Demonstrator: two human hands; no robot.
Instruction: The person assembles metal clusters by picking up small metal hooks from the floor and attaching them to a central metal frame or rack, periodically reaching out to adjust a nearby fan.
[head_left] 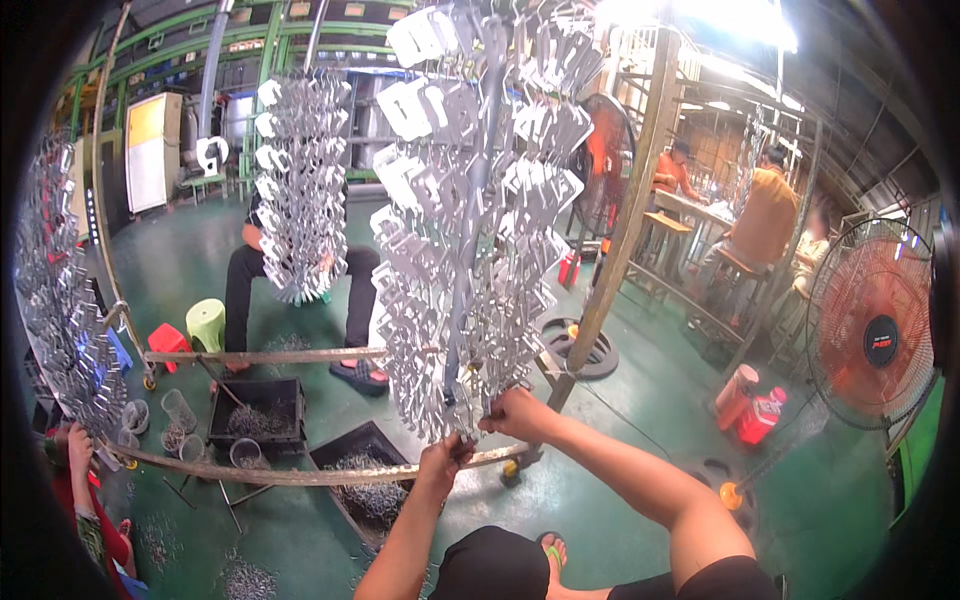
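Right in front of me hangs a tall rack of shiny bent metal brackets (440, 190), row above row around a grey central rod. Both my hands are at its bottom end. My left hand (446, 458) has its fingers closed at the lowest brackets; what lies between them is too small to make out. Just right of it and slightly higher, my right hand (515, 414) pinches at the lower edge of the same rack. Its fingertips are partly lost among the metal pieces.
A metal frame rail (300, 472) crosses below the rack. Black crates (258, 412) of small metal parts stand on the left. A person sits behind another hanging rack (300, 190); a co-worker's hand (79, 450) shows far left. A large fan (872, 330) stands right, near red containers (762, 415).
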